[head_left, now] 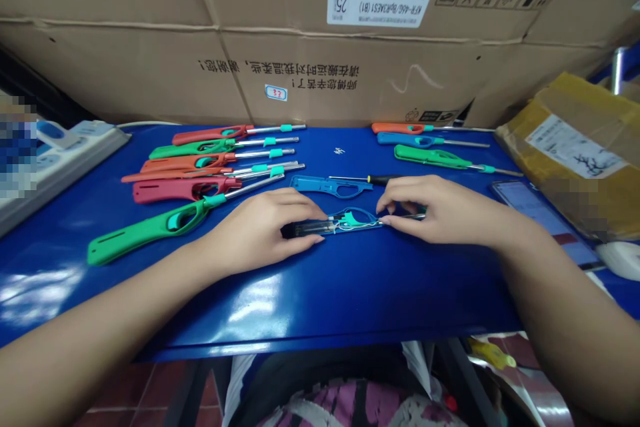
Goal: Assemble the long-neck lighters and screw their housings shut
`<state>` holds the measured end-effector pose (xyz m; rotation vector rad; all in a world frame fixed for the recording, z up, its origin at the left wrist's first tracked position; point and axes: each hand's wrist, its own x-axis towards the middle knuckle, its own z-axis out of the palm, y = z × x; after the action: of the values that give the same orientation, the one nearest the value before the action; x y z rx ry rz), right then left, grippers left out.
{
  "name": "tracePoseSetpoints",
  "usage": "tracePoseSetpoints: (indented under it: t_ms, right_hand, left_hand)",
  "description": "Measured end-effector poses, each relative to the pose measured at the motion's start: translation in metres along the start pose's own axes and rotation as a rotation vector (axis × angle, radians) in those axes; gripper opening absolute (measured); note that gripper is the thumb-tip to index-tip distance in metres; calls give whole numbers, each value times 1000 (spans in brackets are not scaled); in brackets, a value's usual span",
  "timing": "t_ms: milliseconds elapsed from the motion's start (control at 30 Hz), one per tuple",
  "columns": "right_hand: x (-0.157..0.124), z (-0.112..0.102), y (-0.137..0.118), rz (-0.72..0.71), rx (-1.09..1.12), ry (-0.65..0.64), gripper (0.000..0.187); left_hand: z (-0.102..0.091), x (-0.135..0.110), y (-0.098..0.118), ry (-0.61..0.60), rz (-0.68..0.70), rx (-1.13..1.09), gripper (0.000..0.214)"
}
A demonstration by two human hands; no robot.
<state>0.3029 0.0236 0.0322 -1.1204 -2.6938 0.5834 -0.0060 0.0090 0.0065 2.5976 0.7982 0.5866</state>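
Observation:
An opened blue gas lighter lies on the table before me, its clear fuel tank, teal trigger and thin white wire showing. My left hand grips the tank end between thumb and fingers. At the other end, my right hand pinches the metal barrel, most of it under the fingers. Just beyond lies the loose blue shell half. A screwdriver with a black and yellow handle rests across that area, partly behind my right hand.
Several red, orange and green lighters lie in a row at left. Orange, blue and green ones lie at back right. A phone and a yellow parcel sit right, a power strip left. A cardboard box walls the back.

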Motion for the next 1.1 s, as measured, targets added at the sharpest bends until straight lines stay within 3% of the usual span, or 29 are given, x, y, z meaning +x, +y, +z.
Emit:
tracePoseSetpoints:
  t_ms: [167,367,500,1100]
  right_hand:
    - [3,4,2,-18,55,-35,15]
    - [7,16,-1,-56,81,69,10]
    - [10,22,-2,-100,103,55,4]
    - [15,29,-7,7,154,124,7]
  left_hand:
    - [5,0,-3,-22,57,17,27]
    - [6,0,-2,-105,66,122,34]
    - [6,0,-1,-165,68,206,43]
    - [9,0,3,-195,105,330,58]
